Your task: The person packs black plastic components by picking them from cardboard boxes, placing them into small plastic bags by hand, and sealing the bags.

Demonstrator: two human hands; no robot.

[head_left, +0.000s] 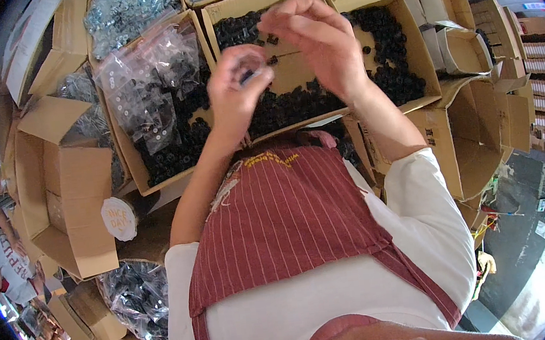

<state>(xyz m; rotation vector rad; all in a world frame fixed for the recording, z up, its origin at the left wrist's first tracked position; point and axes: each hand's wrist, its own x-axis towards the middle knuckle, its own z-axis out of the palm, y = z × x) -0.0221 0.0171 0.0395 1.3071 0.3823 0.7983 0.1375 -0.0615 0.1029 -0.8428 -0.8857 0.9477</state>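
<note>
Above a shallow cardboard box (288, 69) holding small black parts (295, 103), my left hand (237, 87) is raised with its fingers curled round. Something dark shows inside the curl, too blurred to name. My right hand (325, 41) hovers over the same box, fingers stretched loosely toward the left hand, with no held thing visible. A few black pieces show between the two hands; whether they lie in the box or are falling I cannot tell. The parts are heaped along the box's far and near sides, with bare cardboard between.
Left stands a box with clear bags (138, 94) of small parts over loose black ones. Another box of black parts (392, 44) adjoins on the right. Clear plastic bags (130, 15) fill a box behind. Open cartons (76, 197) stand on both sides; a person (6, 254) is far left.
</note>
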